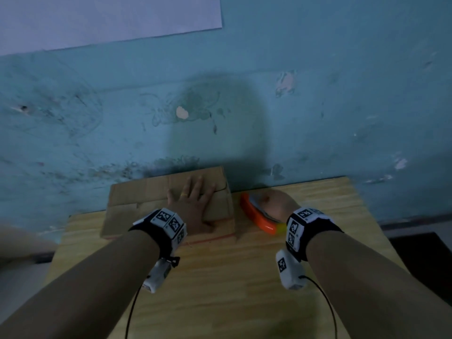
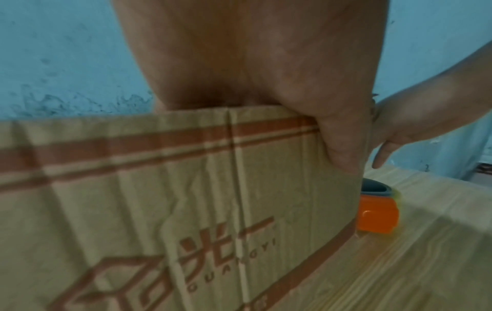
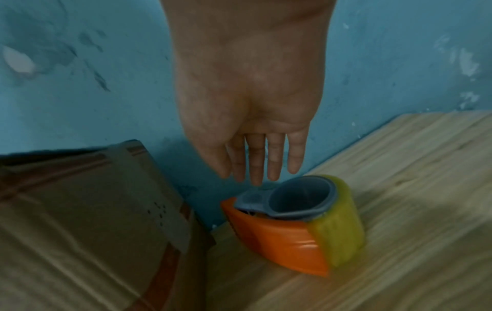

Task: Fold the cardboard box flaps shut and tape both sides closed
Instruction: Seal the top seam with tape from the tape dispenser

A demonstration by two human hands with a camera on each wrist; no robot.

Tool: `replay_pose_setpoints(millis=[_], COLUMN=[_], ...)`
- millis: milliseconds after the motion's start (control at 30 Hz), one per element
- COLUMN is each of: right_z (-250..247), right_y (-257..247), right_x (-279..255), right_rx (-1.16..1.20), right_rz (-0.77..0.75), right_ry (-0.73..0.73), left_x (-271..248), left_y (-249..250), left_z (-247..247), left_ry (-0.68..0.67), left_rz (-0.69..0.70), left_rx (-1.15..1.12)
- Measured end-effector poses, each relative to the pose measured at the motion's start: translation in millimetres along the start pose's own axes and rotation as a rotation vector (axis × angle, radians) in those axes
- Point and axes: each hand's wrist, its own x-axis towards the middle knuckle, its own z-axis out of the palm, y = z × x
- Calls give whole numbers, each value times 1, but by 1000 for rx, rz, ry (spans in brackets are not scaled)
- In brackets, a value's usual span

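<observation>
Under right wrist, dispenser's [image 3: 290,229] grey core

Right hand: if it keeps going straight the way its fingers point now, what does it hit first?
Most likely the tape dispenser: the right hand points open fingers at its grey core, fingertips just short of it. Depth is unclear; contact may be close.
</observation>
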Motion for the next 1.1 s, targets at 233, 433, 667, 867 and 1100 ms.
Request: replay_pose_setpoints(millis=[233, 433, 667, 867, 1100], right_z=[32, 45, 36, 14, -35], right_y=[24, 24, 14, 10, -16], right_x=[50, 67, 54, 20, -5], right_rx=[-157, -226, 170, 36, -24], right_rz=[110, 199, 354, 105, 135], right_ry=[-258, -328, -198, 49, 389], left_x=[-1, 0, -4, -9, -20], left_y=[2, 2, 3, 0, -32], left_z=[-1, 1, 3, 8, 1], left_ry=[-10, -44, 2, 110, 125], left_rz=[-12, -14, -17, 0, 157], left_rx=[8, -14, -54, -46, -32])
